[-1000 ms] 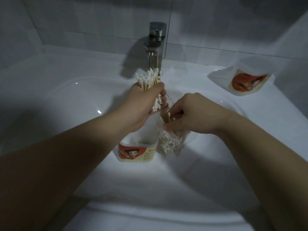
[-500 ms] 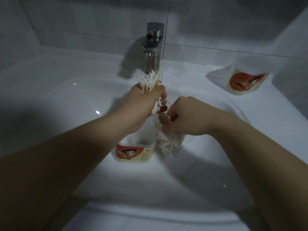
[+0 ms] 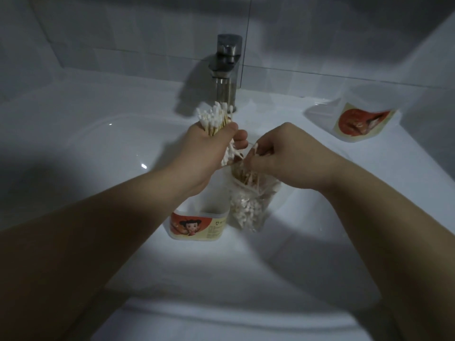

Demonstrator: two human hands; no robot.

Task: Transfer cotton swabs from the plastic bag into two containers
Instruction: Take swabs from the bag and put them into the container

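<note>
Over the middle of the sink basin (image 3: 98, 148), we hold a thick bundle of cotton swabs (image 3: 213, 119) upright in our left grip (image 3: 205, 153). Its fingers are curled tight round the wooden sticks, so white tips fan out above the fist and a few more poke out below it. Just to the right, our right grip (image 3: 288, 156) dips its fingertips into the mouth of the plastic bag (image 3: 248, 210) and pinches a few swabs there; how many we cannot tell. The bag's lower half is packed with white tips. It touches the right side of the first container (image 3: 197, 225), a pale tub with a red and yellow cartoon label, upright in the basin under our left wrist. Our arm hides its opening. The second container (image 3: 357, 121) lies tilted on the counter's back right corner, well apart from the bag. At the counter's back edge, just behind the bundle, stands the metal faucet (image 3: 227, 67).
</note>
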